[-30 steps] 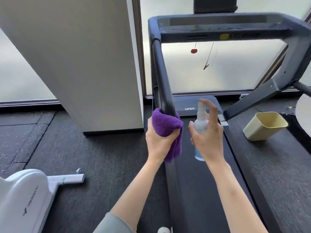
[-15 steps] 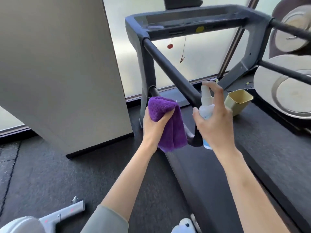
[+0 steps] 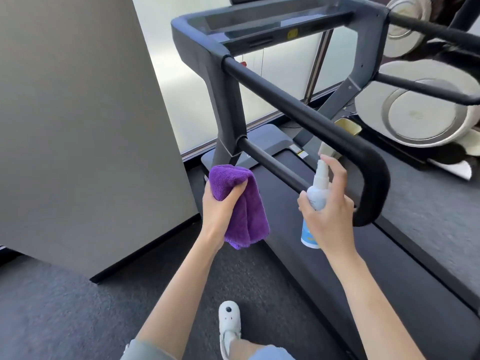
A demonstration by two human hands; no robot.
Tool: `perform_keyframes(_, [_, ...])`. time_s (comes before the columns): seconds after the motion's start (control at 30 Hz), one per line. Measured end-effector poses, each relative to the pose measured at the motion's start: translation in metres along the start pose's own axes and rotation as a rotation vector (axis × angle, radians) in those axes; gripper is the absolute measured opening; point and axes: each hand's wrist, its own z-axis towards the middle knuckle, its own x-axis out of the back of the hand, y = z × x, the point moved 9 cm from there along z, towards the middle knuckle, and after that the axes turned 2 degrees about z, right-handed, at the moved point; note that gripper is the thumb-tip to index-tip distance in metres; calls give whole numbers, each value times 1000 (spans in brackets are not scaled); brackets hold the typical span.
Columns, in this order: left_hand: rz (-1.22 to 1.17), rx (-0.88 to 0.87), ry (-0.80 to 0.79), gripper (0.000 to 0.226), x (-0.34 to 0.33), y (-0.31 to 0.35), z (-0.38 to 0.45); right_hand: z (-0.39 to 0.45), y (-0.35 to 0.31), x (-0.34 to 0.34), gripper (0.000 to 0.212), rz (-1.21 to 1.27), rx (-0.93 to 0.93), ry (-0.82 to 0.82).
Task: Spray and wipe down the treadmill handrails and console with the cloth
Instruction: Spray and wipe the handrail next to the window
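Note:
My left hand (image 3: 220, 206) grips a folded purple cloth (image 3: 242, 206), held off the treadmill to the left of the lower rail. My right hand (image 3: 328, 211) holds a small white spray bottle (image 3: 315, 196) with a blue base, forefinger on its top, just in front of the curved end of the black left handrail (image 3: 306, 118). The handrail runs up and back to the grey console (image 3: 275, 22). The right handrail (image 3: 428, 29) crosses the top right corner.
A large grey panel (image 3: 85, 126) stands close on the left. The treadmill belt (image 3: 376, 268) runs under my right arm. White round exercise machines (image 3: 420, 118) sit at the right, a beige bin (image 3: 348, 126) behind the handrail. My white shoe (image 3: 228, 323) is on the carpet.
The view has swung leftward and nearer, so the treadmill now lies diagonally. My left hand with the cloth has come off the handrail end. The bottle stays in my right hand.

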Motion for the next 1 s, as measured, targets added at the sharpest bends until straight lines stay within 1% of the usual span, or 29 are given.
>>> perform_keyframes(0.07, [11,-12,-5,44,6,4,22,12,6,-22,62,18,-20,20])
perform_keyframes(0.17, [15,-12,-33,39,10,7,57,30,14,-54,61,18,-88,38])
perform_keyframes(0.33, [42,12,-109,53,11,8,107,50,10,-88,61,-52,-109,98])
perform_keyframes(0.43, [68,38,-198,53,5,0,129,54,9,-97,67,-141,-103,154])
perform_keyframes(0.5, [100,36,-273,49,1,-6,143,53,19,-108,68,-198,-176,149])
perform_keyframes(0.57, [116,38,-348,45,-3,-11,156,47,33,-119,67,-248,-287,145])
perform_keyframes(0.63, [136,48,-416,43,-5,-15,168,38,39,-129,67,-333,-370,177])
perform_keyframes(0.7, [167,71,-495,46,-5,-22,182,31,41,-140,67,-403,-465,222])
perform_keyframes(0.77, [211,94,-563,51,-2,-25,197,27,42,-153,65,-453,-547,234])
perform_keyframes(0.87, [253,90,-652,54,1,-22,220,30,38,-167,64,-529,-627,259])
perform_keyframes(1.0, [231,115,-728,52,5,-22,237,38,26,-176,64,-584,-657,325])
